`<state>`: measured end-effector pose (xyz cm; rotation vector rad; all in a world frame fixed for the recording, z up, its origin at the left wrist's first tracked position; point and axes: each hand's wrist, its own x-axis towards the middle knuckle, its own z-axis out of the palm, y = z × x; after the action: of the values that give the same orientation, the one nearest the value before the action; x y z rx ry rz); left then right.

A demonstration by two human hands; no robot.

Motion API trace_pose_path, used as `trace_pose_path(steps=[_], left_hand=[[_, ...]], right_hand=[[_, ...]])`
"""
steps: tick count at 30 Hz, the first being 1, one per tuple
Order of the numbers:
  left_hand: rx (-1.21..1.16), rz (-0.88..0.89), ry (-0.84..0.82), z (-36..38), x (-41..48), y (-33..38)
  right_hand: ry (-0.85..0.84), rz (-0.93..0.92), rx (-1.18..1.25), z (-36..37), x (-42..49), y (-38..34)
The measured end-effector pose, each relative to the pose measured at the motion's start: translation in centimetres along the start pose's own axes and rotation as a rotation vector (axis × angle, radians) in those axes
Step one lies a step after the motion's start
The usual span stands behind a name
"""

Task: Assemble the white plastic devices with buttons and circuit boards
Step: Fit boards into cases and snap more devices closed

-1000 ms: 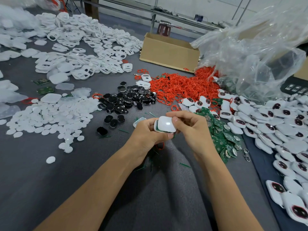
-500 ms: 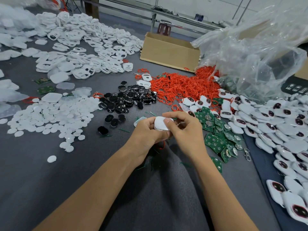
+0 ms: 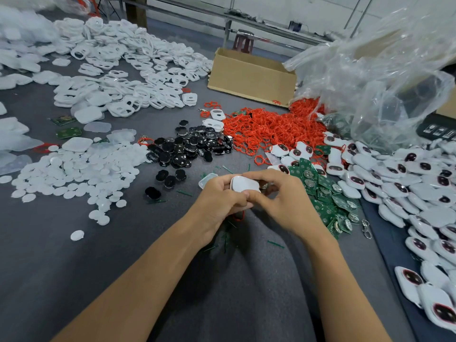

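Observation:
Both hands meet over the middle of the grey table around one white plastic device (image 3: 244,184). My left hand (image 3: 218,201) grips its left side and my right hand (image 3: 281,196) pinches its right and near edge, thumbs pressed on the shell. Its underside is hidden by my fingers. Green circuit boards (image 3: 323,193) lie in a heap just right of my hands. Black buttons (image 3: 190,149) are piled beyond my hands. Finished white devices (image 3: 407,183) with dark windows cover the right side.
A heap of red rings (image 3: 269,132) sits behind the buttons. White discs (image 3: 74,176) spread at left, white shells (image 3: 128,77) at the far left. A cardboard box (image 3: 251,75) and a clear plastic bag (image 3: 382,77) stand at the back right.
The white device has been turned from flat face up to more edge on, and my right thumb has slid over its near edge. Both hands stay in the same spot.

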<state>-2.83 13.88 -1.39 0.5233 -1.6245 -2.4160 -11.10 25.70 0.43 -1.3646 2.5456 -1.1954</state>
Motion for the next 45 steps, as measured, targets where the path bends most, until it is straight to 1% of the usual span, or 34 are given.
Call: trace_pose_path(steps=[2,4,7,9,10,12,13,14,15,17,19,20,22,29,36,45], left_hand=[[-0.010,-0.014,-0.001,0.1,-0.1,0.1],[-0.036,-0.021,-0.002,0.2,-0.1,0.2],[-0.113,-0.025,0.004,0.3,-0.2,0.3],[-0.143,-0.028,0.011,0.2,-0.2,0.3],[-0.141,-0.027,0.012,0.2,-0.3,0.3],[-0.112,-0.017,0.011,0.2,-0.3,0.2],[-0.092,-0.011,0.009,0.1,-0.3,0.1],[-0.078,-0.006,0.006,0.1,-0.3,0.1],[-0.070,-0.002,0.005,0.2,-0.3,0.0],[-0.051,0.008,0.006,0.2,-0.2,0.0],[-0.027,0.015,0.001,0.2,-0.2,0.0],[-0.017,0.015,-0.004,0.1,-0.2,0.0],[-0.006,0.017,-0.012,0.0,-0.2,-0.1],[-0.025,0.015,-0.031,-0.1,0.0,-0.2],[-0.063,0.018,-0.035,-0.1,0.1,-0.3],[-0.064,0.028,-0.043,-0.1,0.2,-0.4]], right_hand=[[0.014,-0.028,-0.017,0.1,0.0,0.0],[0.062,-0.028,0.013,0.2,-0.1,0.0],[0.209,0.012,0.089,-0.2,0.1,0.2],[0.275,0.067,0.001,-1.0,0.0,1.0],[0.244,0.117,-0.084,-1.3,0.0,1.5],[0.088,0.220,-0.266,-1.6,-0.3,2.3],[0.030,0.243,-0.327,-1.6,-0.4,2.5],[0.019,0.235,-0.354,-1.5,-0.4,2.5],[0.049,0.201,-0.338,-1.5,-0.4,2.3],[0.145,0.104,-0.164,-1.4,-0.1,1.3],[0.157,0.039,-0.015,-1.1,0.0,0.4],[0.142,0.029,-0.007,-0.7,0.0,0.1],[0.112,0.025,-0.051,-0.1,0.0,-0.2],[0.110,-0.011,-0.164,-0.1,0.2,0.2],[0.135,-0.041,-0.140,0.1,0.2,0.1],[0.109,-0.045,-0.156,0.4,0.2,0.0]])
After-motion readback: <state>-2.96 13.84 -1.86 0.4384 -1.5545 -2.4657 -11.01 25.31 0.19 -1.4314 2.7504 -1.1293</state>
